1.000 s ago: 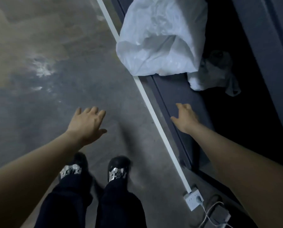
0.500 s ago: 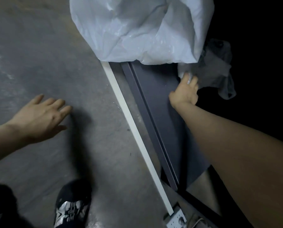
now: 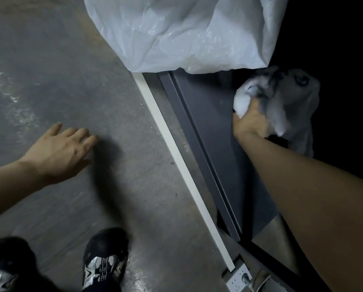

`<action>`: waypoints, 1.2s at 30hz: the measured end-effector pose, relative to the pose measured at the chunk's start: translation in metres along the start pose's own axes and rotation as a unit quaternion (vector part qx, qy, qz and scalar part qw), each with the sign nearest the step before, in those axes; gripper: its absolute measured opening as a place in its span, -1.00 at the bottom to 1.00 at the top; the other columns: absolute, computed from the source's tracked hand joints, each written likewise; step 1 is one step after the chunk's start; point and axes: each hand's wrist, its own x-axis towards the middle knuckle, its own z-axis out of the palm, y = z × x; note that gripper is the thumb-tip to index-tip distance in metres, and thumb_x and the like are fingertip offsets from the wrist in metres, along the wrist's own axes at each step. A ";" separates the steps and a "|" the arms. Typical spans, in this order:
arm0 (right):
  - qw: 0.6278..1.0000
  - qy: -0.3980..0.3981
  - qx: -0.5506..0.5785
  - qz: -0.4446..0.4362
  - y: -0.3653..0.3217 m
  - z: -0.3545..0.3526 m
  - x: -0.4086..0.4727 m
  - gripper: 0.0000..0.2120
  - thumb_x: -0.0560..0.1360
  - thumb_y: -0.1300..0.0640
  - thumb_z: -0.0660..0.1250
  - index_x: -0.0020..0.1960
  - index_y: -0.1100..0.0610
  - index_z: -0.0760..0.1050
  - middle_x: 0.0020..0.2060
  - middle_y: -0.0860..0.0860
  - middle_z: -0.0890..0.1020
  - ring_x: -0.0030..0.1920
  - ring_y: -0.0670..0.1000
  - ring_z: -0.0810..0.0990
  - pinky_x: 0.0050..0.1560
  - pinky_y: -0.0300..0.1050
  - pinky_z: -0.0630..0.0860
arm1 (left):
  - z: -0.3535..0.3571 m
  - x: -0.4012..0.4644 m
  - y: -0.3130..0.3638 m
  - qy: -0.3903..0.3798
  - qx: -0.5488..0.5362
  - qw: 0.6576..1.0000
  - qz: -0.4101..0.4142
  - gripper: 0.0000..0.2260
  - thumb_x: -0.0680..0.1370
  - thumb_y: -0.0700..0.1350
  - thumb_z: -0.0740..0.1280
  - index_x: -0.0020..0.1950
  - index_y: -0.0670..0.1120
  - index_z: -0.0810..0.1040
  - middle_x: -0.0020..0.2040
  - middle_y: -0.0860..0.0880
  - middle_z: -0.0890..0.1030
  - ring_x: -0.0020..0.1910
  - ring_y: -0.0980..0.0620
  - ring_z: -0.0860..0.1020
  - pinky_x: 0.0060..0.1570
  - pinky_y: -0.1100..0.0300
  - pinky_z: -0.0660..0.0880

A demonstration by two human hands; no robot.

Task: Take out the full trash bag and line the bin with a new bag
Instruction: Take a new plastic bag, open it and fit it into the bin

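The right hand clutches a crumpled new bag beside the full trash bag; the left hand hovers with fingers spread. The thin plastic may snag and tear.

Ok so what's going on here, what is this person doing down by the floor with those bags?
A person is leaning over a concrete floor. Their right hand grips a crumpled, thin, pale bag lying at the edge of a dark grey panel, beside a large white plastic bag at the top of the view. The left hand is spread open above the floor, holding nothing. No bin is visible, so the relining has not visibly begun.
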 end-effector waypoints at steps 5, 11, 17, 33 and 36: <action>0.997 -0.070 -0.020 0.013 0.009 0.004 -0.047 -0.46 0.53 0.12 0.27 0.45 -0.02 0.17 0.13 0.17 0.59 0.15 0.18 0.55 -0.08 -0.08 0.38 | -0.022 -0.009 0.007 0.002 0.004 1.000 0.001 -0.43 0.10 -0.08 0.63 0.02 -0.29 0.61 -0.15 -0.27 0.61 -0.26 -0.27 0.62 -0.17 -0.25 0.52; 0.976 -0.201 -0.044 -0.064 0.005 -0.002 -0.108 -0.42 0.55 0.19 0.25 0.49 -0.04 0.12 0.24 0.18 0.52 0.21 0.20 0.51 0.08 -0.03 0.46 | -0.063 -0.024 0.015 0.000 0.005 1.000 0.009 -0.42 0.07 -0.08 0.65 0.00 -0.30 0.63 -0.14 -0.27 0.63 -0.26 -0.26 0.63 -0.18 -0.22 0.54; 0.963 -0.232 -0.039 -0.132 -0.014 -0.029 -0.167 -0.42 0.53 0.16 0.27 0.48 -0.02 0.12 0.16 0.15 0.58 0.18 0.17 0.54 0.09 -0.06 0.46 | -0.103 -0.049 0.021 -0.026 -0.016 0.999 -0.018 -0.46 0.38 0.00 0.48 0.28 -0.22 0.50 0.17 -0.23 0.55 0.10 -0.25 0.55 0.18 -0.21 0.40; 0.921 -0.313 0.085 -0.217 -0.065 -0.194 -0.247 -0.66 0.46 0.13 0.26 0.22 0.08 0.35 0.06 0.08 0.60 0.01 0.20 0.56 0.00 0.01 0.54 | -0.251 -0.157 -0.008 -0.055 -0.168 0.980 -0.088 -0.35 0.36 0.25 0.20 0.28 -0.16 0.48 0.13 -0.13 0.55 0.05 -0.19 0.58 0.05 0.04 0.50; 0.918 -0.313 0.090 -0.228 -0.080 -0.231 -0.255 -0.66 0.44 0.12 0.25 0.20 0.04 0.35 0.05 0.04 0.60 -0.01 0.17 0.57 0.00 0.04 0.56 | -0.284 -0.174 -0.019 -0.030 -0.189 0.974 -0.119 -0.31 0.39 0.26 0.15 0.39 -0.12 0.36 0.26 -0.12 0.46 0.19 -0.17 0.50 0.19 0.06 0.41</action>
